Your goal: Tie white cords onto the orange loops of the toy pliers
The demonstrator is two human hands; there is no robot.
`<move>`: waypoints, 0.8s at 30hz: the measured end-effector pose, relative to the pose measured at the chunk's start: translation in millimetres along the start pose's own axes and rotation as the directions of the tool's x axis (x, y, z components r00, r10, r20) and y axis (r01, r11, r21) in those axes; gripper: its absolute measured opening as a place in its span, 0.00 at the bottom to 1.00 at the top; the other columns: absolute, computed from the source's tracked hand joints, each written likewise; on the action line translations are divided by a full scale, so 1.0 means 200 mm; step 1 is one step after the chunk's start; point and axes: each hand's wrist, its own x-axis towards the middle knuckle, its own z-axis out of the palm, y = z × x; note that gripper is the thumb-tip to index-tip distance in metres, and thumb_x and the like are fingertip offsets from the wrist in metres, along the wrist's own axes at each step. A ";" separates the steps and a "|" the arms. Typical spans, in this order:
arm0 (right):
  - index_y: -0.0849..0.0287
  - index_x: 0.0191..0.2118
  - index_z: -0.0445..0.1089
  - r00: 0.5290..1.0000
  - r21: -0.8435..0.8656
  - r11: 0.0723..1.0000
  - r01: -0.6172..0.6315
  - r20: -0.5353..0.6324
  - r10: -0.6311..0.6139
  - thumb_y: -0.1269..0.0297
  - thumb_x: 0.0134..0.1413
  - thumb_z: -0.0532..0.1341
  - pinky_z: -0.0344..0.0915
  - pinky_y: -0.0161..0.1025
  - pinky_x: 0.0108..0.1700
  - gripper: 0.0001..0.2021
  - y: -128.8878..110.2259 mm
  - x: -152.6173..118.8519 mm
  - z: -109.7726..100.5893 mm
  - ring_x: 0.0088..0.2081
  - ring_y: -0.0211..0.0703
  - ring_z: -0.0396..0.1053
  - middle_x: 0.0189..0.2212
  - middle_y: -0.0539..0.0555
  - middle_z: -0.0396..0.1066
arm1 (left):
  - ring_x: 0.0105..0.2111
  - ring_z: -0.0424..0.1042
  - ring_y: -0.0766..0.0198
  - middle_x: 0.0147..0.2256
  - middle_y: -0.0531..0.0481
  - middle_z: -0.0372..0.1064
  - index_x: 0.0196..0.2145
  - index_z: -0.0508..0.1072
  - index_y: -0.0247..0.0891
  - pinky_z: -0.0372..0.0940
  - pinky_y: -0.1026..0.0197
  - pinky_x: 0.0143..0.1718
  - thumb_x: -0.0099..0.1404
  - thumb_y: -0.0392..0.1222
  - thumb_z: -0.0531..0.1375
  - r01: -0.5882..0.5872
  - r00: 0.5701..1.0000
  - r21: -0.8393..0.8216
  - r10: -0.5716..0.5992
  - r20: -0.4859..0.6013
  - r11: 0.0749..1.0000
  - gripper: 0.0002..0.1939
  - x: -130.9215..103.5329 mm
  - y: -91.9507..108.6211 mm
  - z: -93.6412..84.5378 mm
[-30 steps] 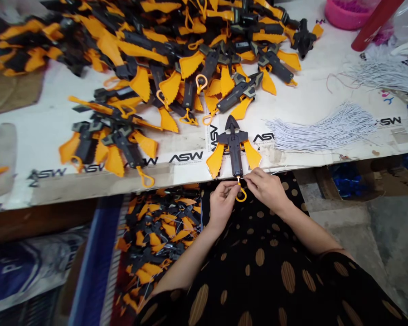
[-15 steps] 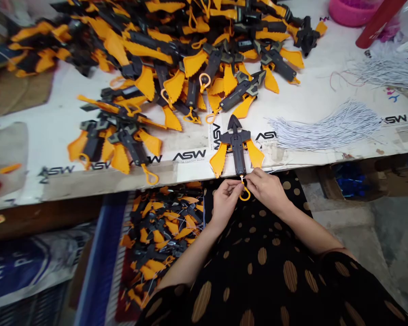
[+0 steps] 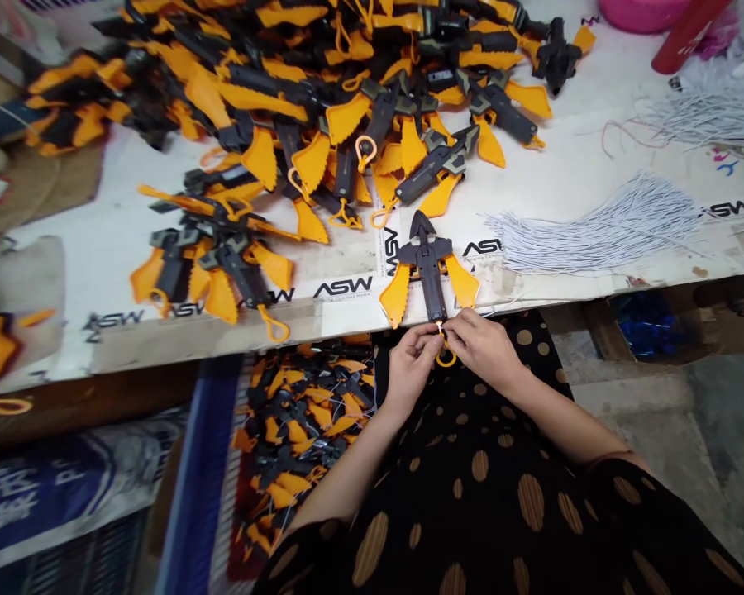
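Observation:
A black toy (image 3: 432,277) with an arrow-shaped tip and two orange wings lies on the table's front edge, its tip pointing away from me. At its near end a short white cord (image 3: 439,327) joins it to an orange loop (image 3: 446,357), which hangs past the edge. My left hand (image 3: 412,364) is closed in a pinch at the top of the loop. From the other side, my right hand (image 3: 487,351) pinches at the white cord, close against the left fingertips. The fingers partly cover cord and loop.
Similar toys lie in a large pile (image 3: 322,91) at the back and in a smaller cluster (image 3: 223,264) on the left. A bundle of white cords (image 3: 595,227) lies on the right. Below the table, a blue-sided crate (image 3: 192,463) holds more toys. A red tube (image 3: 688,37) stands behind.
The view has shifted slightly. Both hands keep their pinch at the near end of the toy, which now leans a little more to the left.

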 end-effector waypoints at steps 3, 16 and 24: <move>0.57 0.39 0.74 1.000 -0.037 0.999 -0.013 -0.014 0.012 0.70 0.67 0.56 0.61 0.34 0.34 0.08 0.01 0.00 0.00 0.35 0.39 0.71 0.36 0.54 0.72 | 0.21 0.65 0.72 0.25 0.54 0.73 0.41 0.77 0.36 0.59 0.68 0.23 0.58 0.55 0.69 0.004 1.000 0.018 -0.004 -0.001 1.000 0.21 0.01 0.01 0.00; 0.58 0.38 0.73 0.998 -0.040 0.999 0.015 0.062 -0.012 0.71 0.68 0.56 0.61 0.35 0.36 0.09 0.01 0.00 -0.02 0.34 0.40 0.68 0.35 0.54 0.68 | 0.24 0.70 0.69 0.24 0.54 0.73 0.40 0.77 0.36 0.64 0.67 0.26 0.57 0.53 0.70 -0.005 1.000 0.071 0.005 -0.006 0.997 0.19 0.02 0.02 0.00; 0.58 0.38 0.73 1.000 0.007 1.000 -0.010 0.025 0.010 0.71 0.67 0.56 0.63 0.34 0.37 0.08 0.00 0.00 0.00 0.35 0.40 0.69 0.35 0.54 0.68 | 0.26 0.72 0.67 0.26 0.53 0.75 0.41 0.78 0.37 0.67 0.65 0.30 0.57 0.52 0.69 -0.012 1.000 0.068 0.012 -0.002 0.998 0.19 0.02 0.01 0.00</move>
